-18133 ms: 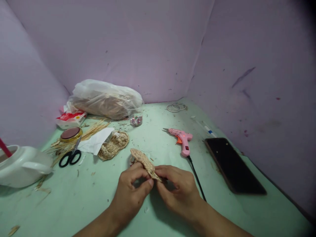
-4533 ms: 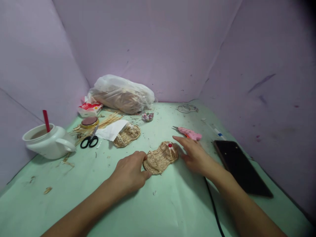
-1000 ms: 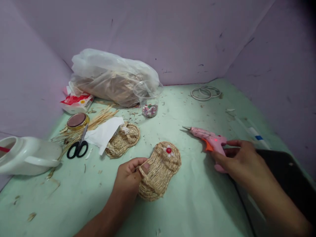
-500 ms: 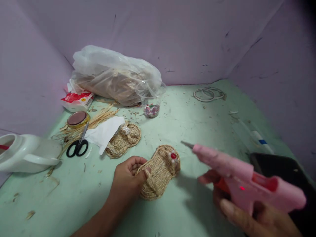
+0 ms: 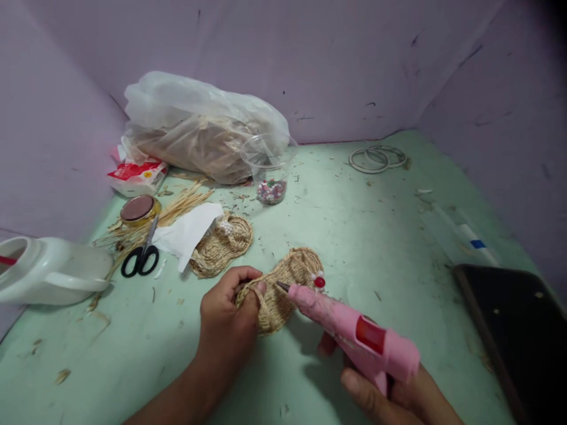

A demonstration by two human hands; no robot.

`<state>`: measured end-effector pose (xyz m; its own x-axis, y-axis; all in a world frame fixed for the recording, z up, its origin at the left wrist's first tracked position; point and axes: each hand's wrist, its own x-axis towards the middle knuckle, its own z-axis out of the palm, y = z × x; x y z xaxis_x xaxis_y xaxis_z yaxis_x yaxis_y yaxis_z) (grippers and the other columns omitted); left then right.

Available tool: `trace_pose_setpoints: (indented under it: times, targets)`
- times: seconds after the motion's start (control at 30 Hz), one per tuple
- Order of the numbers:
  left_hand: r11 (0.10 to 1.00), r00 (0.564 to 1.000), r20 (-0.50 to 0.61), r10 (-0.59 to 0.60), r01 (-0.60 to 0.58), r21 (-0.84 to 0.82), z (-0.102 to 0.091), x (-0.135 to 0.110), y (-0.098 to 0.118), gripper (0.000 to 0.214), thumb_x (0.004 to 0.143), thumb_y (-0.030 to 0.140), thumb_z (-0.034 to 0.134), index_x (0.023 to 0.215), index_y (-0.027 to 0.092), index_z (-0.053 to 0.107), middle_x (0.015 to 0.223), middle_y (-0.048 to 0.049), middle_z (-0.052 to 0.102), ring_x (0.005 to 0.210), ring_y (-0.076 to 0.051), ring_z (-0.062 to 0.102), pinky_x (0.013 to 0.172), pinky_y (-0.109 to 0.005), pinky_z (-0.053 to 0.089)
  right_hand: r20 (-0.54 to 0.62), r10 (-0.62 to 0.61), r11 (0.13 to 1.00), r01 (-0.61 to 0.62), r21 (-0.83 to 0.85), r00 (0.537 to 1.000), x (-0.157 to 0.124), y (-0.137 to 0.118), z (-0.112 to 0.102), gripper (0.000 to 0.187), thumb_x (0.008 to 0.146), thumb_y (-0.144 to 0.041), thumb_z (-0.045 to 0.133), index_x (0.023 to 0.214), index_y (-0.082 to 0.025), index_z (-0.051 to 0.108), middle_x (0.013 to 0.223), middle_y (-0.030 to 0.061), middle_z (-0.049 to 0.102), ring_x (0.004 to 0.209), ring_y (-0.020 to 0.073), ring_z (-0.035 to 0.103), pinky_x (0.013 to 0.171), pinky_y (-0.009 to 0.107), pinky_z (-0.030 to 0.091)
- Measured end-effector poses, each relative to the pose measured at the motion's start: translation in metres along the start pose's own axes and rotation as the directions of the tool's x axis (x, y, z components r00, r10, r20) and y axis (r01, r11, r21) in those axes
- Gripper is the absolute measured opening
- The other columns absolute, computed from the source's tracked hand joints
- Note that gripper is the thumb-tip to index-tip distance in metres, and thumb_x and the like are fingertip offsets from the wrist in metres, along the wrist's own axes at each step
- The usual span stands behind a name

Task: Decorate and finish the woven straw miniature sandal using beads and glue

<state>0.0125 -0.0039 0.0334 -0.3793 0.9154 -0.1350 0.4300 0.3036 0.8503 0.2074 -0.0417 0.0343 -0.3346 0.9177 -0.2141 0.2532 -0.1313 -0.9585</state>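
A small woven straw sandal with a red bead on its strap lies tilted on the green table. My left hand grips its heel, thumb pressing a straw loop. My right hand is closed round the handle of a pink glue gun. The gun's metal nozzle points at the sandal's middle, right by my left thumb. A second straw sandal with white beads lies further back to the left.
Black scissors, white paper, straw strips and a brown-lidded tin lie at left. A white pot sits at far left. Behind are a plastic bag of straw and a cup of beads. A dark phone lies right.
My right hand picked the glue gun off the table and swung its nozzle left to the sandal. My left hand tilted the sandal up by its heel.
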Motion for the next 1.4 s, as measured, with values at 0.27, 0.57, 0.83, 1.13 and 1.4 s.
trace_pose_setpoints:
  times: [0.27, 0.57, 0.83, 1.13, 1.4]
  targets:
    - [1.0, 1.0, -0.015, 0.006, -0.006, -0.026, -0.001, -0.005, 0.003, 0.01, 0.068, 0.024, 0.059, 0.075, 0.019, 0.063, 0.065, 0.0023, 0.064, 0.058, -0.013, 0.057, 0.052, -0.02, 0.042, -0.005, -0.037, 0.999, 0.037, -0.023, 0.999, 0.001, -0.006, 0.005, 0.042, 0.083, -0.036, 0.05, 0.126, -0.033, 0.048, 0.097, 0.0026, 0.064, 0.078, 0.0195, 0.062, 0.067, 0.027, 0.051]
    - [0.999, 0.999, 0.014, 0.044, -0.044, -0.011, -0.001, -0.006, 0.001, 0.008, 0.071, 0.024, 0.057, 0.077, 0.019, 0.062, 0.065, 0.003, 0.063, 0.059, -0.013, 0.055, 0.053, -0.019, 0.041, -0.046, -0.019, 0.999, 0.017, -0.037, 0.999, -0.001, 0.001, 0.006, 0.038, 0.082, -0.041, 0.05, 0.118, -0.031, 0.055, 0.071, 0.0003, 0.059, 0.061, 0.0167, 0.058, 0.053, 0.023, 0.048]
    - [0.994, 0.995, 0.099, -0.021, 0.031, -0.108, 0.0, -0.007, 0.001, 0.012, 0.075, 0.028, 0.055, 0.081, 0.019, 0.059, 0.065, 0.0035, 0.059, 0.057, -0.011, 0.051, 0.051, -0.018, 0.04, -0.073, -0.055, 0.998, 0.053, -0.017, 0.996, 0.001, -0.002, 0.007, 0.038, 0.082, -0.038, 0.05, 0.119, -0.03, 0.055, 0.078, 0.0014, 0.062, 0.068, 0.0176, 0.06, 0.069, 0.028, 0.051]
    - [0.994, 0.988, 0.149, 0.032, -0.015, -0.108, -0.003, -0.007, 0.0, 0.018, 0.072, 0.023, 0.056, 0.089, 0.018, 0.059, 0.08, -0.0008, 0.063, 0.071, -0.015, 0.059, 0.062, -0.022, 0.045, -0.077, -0.055, 0.998, 0.056, 0.013, 0.996, 0.003, -0.004, 0.011, 0.039, 0.081, -0.04, 0.05, 0.118, -0.029, 0.057, 0.077, 0.0025, 0.064, 0.065, 0.0182, 0.061, 0.063, 0.027, 0.052]
    - [0.926, 0.919, 0.124, 0.375, -0.377, -0.002, -0.007, -0.01, 0.002, 0.022, 0.077, 0.017, 0.047, 0.095, 0.014, 0.06, 0.094, -0.0068, 0.059, 0.091, -0.018, 0.055, 0.08, -0.025, 0.043, -0.077, -0.058, 0.998, 0.059, 0.005, 0.995, -0.001, -0.001, 0.01, 0.038, 0.082, -0.041, 0.05, 0.117, -0.029, 0.057, 0.076, 0.0017, 0.064, 0.066, 0.0182, 0.061, 0.062, 0.026, 0.051]
